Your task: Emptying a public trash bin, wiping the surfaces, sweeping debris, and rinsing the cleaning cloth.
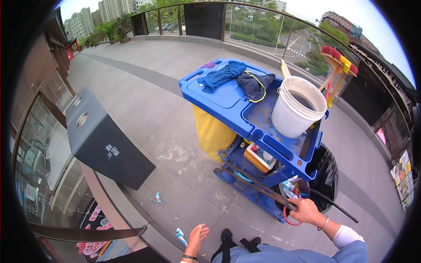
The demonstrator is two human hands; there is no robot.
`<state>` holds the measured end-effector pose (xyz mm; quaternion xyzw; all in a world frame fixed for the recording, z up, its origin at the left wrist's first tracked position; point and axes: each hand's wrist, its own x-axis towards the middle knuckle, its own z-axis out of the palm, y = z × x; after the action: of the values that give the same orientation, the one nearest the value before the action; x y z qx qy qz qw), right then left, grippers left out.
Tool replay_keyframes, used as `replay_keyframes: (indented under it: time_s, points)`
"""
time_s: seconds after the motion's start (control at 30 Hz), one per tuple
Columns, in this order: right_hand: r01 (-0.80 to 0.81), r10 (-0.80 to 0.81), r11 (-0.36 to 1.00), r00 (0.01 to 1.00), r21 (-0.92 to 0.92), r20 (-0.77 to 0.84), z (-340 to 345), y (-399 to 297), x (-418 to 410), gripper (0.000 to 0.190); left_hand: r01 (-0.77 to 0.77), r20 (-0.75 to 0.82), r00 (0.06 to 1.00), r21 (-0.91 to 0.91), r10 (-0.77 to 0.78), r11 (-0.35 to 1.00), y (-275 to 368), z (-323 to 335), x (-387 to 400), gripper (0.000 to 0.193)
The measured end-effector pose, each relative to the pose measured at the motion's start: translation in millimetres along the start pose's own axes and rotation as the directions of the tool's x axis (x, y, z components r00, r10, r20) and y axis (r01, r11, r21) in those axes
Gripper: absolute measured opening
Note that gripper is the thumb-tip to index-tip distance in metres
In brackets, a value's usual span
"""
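Note:
My right hand (306,211) grips the near end of long metal tongs (263,190), whose arms reach left across the lower part of a blue cleaning cart (217,98). A red loop hangs beside that hand. My left hand (196,237) holds nothing, its fingers extended and slightly bent. Just left of it, a crumpled blue-and-white wrapper (181,236) lies on the paving; another wrapper (158,198) lies farther forward. Under the cart's tray, near my right hand, an open container holds more wrappers (290,187).
A white bucket (289,115) with dark liquid and cloths (223,75) sit on the cart. A yellow bag (210,131), black bin bag (324,171) and red-bristled broom (338,60) are attached. A dark litter bin (108,141) stands left, by a low ledge (131,210).

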<state>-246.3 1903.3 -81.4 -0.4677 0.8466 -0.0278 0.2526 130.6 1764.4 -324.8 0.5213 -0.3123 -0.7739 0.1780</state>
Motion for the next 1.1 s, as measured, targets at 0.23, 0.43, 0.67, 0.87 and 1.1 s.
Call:
replay_keyframes:
  time_s: [0.23, 0.43, 0.67, 0.87, 1.1]
  points:
    - [-0.013, 0.015, 0.998, 0.999, -0.058, 0.035, 6.4, -2.3, 9.2, 0.05, 0.012, -0.163, 0.986, -0.065, -0.022, 0.998, -22.8, -60.1, -27.8, 0.039]
    - [-0.067, 0.069, 0.997, 0.995, 0.037, -0.066, 1.3, 4.9, -16.5, 0.049, 0.036, -0.161, 0.985, -0.187, -0.067, 0.982, -45.4, -59.4, -43.5, 0.035]
    - [0.016, -0.032, 0.988, 0.994, -0.153, -0.105, 18.6, 1.2, 7.8, 0.044, 0.092, -0.103, 0.989, -0.114, -0.104, 0.989, -49.5, -55.0, -36.5, 0.032]
    - [-0.078, 0.078, 0.997, 0.996, -0.015, -0.043, 18.5, 5.7, -8.3, 0.045, 0.019, -0.2, 0.979, -0.094, -0.038, 0.995, -47.3, -79.7, -43.7, 0.037]
    - [-0.066, 0.06, 0.997, 0.991, -0.051, -0.12, 10.5, 2.9, -1.9, 0.044, 0.101, -0.237, 0.964, -0.102, -0.123, 0.99, -55.7, -85.9, -46.9, 0.035]
